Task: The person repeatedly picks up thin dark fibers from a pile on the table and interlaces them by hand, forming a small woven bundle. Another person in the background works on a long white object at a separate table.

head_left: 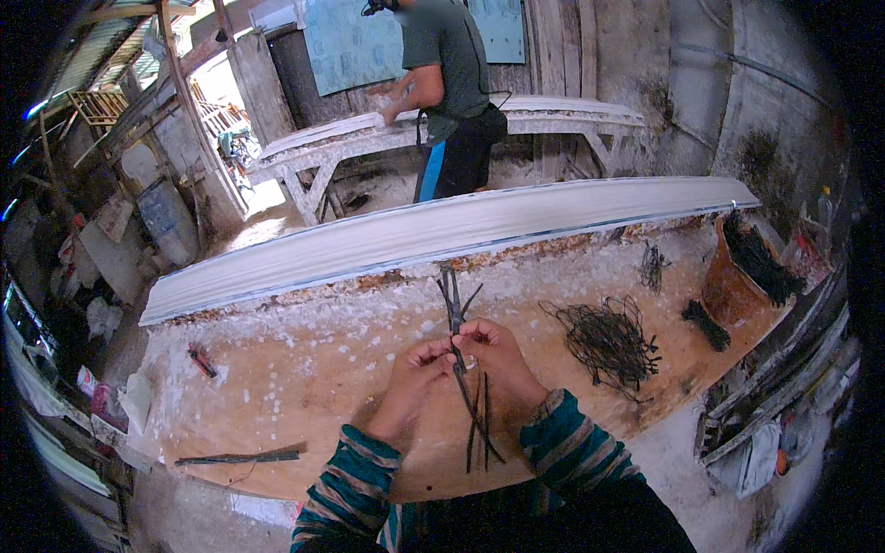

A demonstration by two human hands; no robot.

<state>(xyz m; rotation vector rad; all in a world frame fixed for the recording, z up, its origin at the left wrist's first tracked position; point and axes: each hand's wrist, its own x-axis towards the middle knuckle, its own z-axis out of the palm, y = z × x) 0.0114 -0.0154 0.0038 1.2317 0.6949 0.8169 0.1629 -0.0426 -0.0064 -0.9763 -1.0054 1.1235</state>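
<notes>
We are pinching dark strips [455, 309] between the closed thumbs and fingers of our left hand [412, 380] and right hand [502, 359], above the table [323, 396]; a brown bucket [730, 284] is holding black strands [758, 258].

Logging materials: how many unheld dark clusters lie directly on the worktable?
4: tangled pile, right; thin bunch beyond it; short bundle beside bucket; long strips, front left. Others possibly hidden.
</notes>
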